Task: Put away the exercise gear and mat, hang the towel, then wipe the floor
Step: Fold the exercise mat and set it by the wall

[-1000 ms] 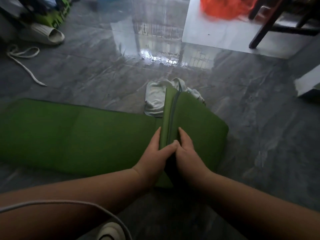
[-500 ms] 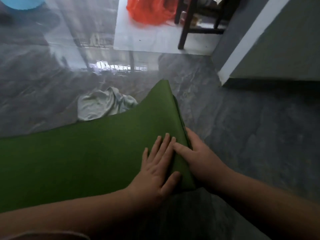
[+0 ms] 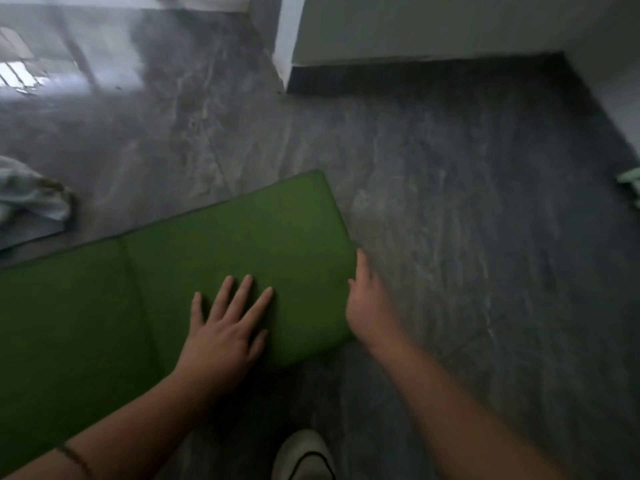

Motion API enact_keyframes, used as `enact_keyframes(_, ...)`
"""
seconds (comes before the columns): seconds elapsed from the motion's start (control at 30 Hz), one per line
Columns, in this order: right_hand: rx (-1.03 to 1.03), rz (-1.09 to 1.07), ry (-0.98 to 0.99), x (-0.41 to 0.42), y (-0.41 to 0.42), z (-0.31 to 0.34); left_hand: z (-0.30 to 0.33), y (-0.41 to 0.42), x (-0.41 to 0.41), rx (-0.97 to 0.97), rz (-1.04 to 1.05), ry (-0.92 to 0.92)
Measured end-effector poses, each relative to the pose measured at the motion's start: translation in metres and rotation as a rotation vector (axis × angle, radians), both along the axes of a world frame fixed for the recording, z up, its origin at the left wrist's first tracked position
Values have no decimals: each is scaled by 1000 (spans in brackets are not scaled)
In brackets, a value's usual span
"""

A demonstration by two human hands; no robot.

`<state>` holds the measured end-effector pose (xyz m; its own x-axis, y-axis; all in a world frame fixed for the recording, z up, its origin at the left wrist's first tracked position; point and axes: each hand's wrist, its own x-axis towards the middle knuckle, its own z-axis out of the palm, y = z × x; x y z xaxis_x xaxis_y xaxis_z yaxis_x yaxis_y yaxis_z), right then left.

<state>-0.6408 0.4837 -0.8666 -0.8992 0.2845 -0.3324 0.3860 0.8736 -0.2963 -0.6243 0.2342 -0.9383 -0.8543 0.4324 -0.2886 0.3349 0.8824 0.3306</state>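
A green folding exercise mat (image 3: 242, 244) lies on the dark grey floor, its end panel folded over flat onto the rest. My left hand (image 3: 225, 327) rests palm down on that folded panel with fingers spread. My right hand (image 3: 367, 303) sits at the panel's right edge, fingers touching the fold side; it is motion-blurred. A pale crumpled towel (image 3: 27, 195) lies on the floor at the far left, beyond the mat.
A white wall corner (image 3: 287, 39) and a dark recessed floor strip stand ahead. A pale green object (image 3: 632, 181) shows at the right edge. A white shoe (image 3: 304, 455) is at the bottom. Bare marbled floor lies right of the mat.
The raised end panel of the mat has come down flat. My left hand moved left and spread on top, my right hand slid to the outer edge. The view swung right.
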Motion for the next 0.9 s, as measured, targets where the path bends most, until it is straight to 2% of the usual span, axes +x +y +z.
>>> enact_keyframes(0.13,65,20,-164,-10,11,-52,-21,-13,-5,-165,-19,-25)
enact_keyframes(0.27,185,32,-218,-16,9,-75,-29,-14,-1,-198,3,-33)
enact_keyframes(0.43,-116,-212,-48,-17,2,-32,-17,-19,-2,-83,84,-40)
enact_keyframes(0.5,-229,-288,-43,-16,-2,11,0,-25,-1,24,126,-53)
enact_keyframes(0.57,-346,-250,-45,-11,-16,56,26,-36,1,166,143,-34)
enact_keyframes(0.63,-485,-142,-50,-6,-46,98,62,-56,3,339,143,6)
enact_keyframes(0.73,-588,46,-47,-4,-106,149,124,-101,0,639,198,-5)
enact_keyframes(0.9,-735,335,-26,3,-222,185,190,-194,4,952,362,-82)
